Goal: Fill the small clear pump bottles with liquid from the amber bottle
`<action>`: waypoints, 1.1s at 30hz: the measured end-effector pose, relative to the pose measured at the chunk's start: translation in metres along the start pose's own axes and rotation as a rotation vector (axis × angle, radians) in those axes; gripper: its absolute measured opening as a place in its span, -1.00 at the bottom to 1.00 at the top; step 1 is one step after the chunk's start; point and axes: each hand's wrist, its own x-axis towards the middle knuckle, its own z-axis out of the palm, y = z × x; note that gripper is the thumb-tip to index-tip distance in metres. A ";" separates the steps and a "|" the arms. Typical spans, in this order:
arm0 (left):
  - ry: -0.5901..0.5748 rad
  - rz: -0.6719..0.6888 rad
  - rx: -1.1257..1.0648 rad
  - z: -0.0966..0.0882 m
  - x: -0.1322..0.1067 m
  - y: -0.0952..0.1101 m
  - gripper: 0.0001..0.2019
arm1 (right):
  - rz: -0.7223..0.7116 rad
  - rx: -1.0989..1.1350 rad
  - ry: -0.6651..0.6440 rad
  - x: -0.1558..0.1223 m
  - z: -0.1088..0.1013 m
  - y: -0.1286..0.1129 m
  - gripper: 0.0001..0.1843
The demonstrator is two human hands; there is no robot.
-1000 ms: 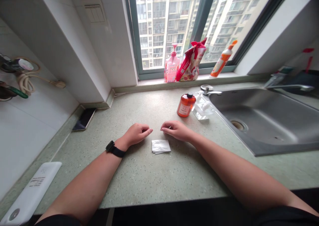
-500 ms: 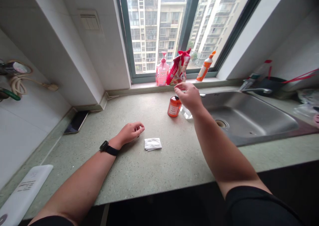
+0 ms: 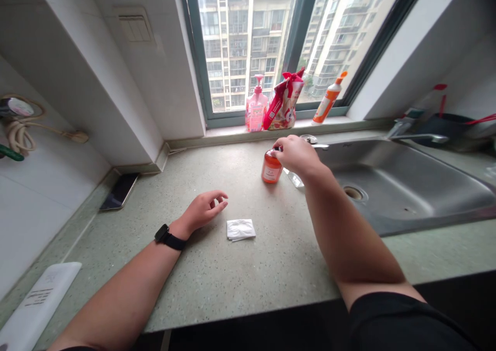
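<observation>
An orange bottle (image 3: 272,168) with a pale label and a dark top stands upright on the counter. My right hand (image 3: 296,154) is closed around its top, the fingers covering most of the cap. Just behind that wrist, a clear glass-like object (image 3: 294,179) is partly hidden. My left hand (image 3: 205,209), with a black watch on the wrist, rests on the counter, fingers loosely bent and apart, nothing in them. A folded white tissue (image 3: 241,229) lies to the right of the left hand, not touched by it.
A steel sink (image 3: 406,186) with a faucet (image 3: 422,138) is on the right. On the window sill stand a pink pump bottle (image 3: 256,111), a red bag (image 3: 284,103) and an orange-white bottle (image 3: 327,102). A phone (image 3: 119,191) and a white flat device (image 3: 41,302) lie at the left.
My right hand has come down from above the orange bottle onto its top and closed there. My left hand stays at the same spot. The view has shifted slightly.
</observation>
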 end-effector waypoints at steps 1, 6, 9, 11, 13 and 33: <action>0.046 0.020 -0.016 0.001 0.000 -0.001 -0.71 | -0.049 0.029 -0.001 -0.004 -0.002 -0.007 -0.81; 0.321 0.181 0.017 0.002 -0.002 -0.007 -0.39 | -0.281 0.141 -0.086 -0.031 -0.001 -0.052 -0.84; 0.409 0.207 0.071 0.001 -0.004 -0.007 -0.13 | -0.323 0.141 -0.133 -0.049 0.006 -0.080 -0.85; 0.420 0.205 0.103 0.001 -0.005 -0.006 -0.03 | -0.338 0.147 -0.131 -0.058 0.011 -0.093 -0.86; 0.420 0.201 0.132 0.002 -0.005 -0.006 0.00 | -0.354 0.173 -0.110 -0.063 0.015 -0.100 -0.87; 0.492 0.102 0.336 -0.004 -0.004 -0.005 -0.26 | -0.600 0.311 -0.046 -0.058 0.027 -0.087 -0.64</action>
